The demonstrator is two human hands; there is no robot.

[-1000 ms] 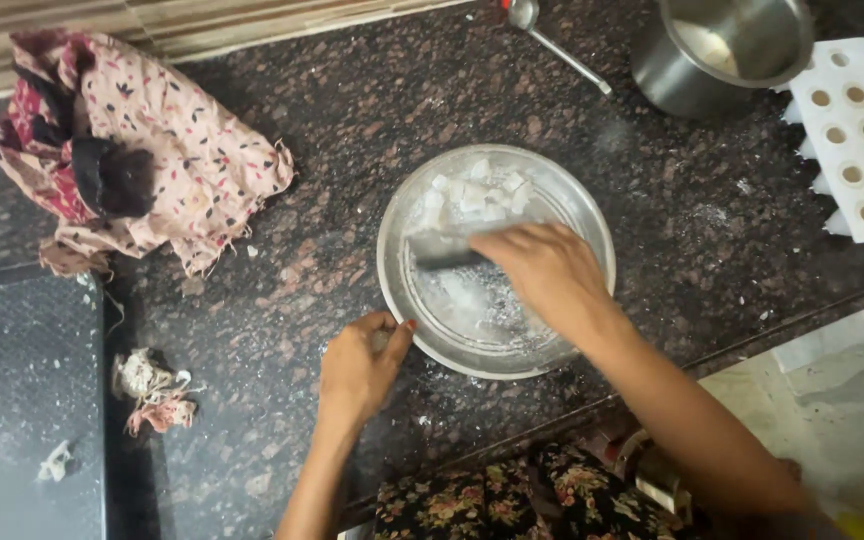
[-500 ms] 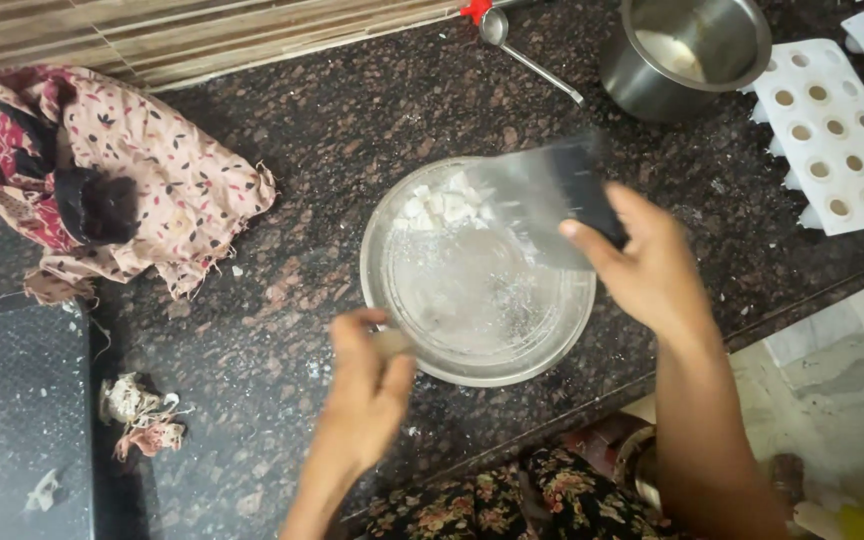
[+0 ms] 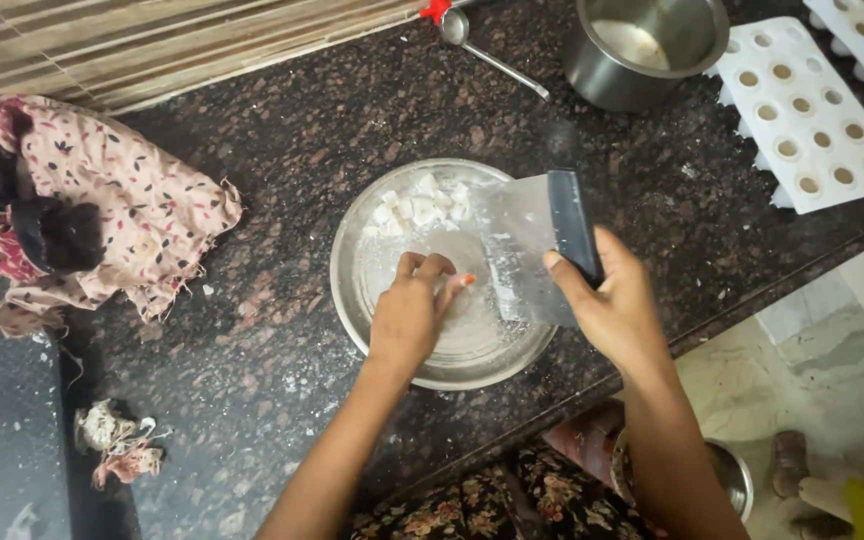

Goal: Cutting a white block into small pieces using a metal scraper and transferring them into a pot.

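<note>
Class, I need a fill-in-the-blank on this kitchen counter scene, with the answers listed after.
1. The right hand holds a ____ with a black handle.
2. The left hand rests inside the round metal ____.
3. The white cubes lie at the plate's ____ edge.

Answers: scraper; plate; far

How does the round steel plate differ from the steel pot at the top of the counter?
The round steel plate is wide and shallow; the cylindrical steel pot is narrower with tall walls. The plate holds small white cubes and white powder; the pot shows only a pale residue inside. The left hand reaches into the plate; no hand touches the pot. Both are shiny metal and stand on the dark granite counter.
</note>
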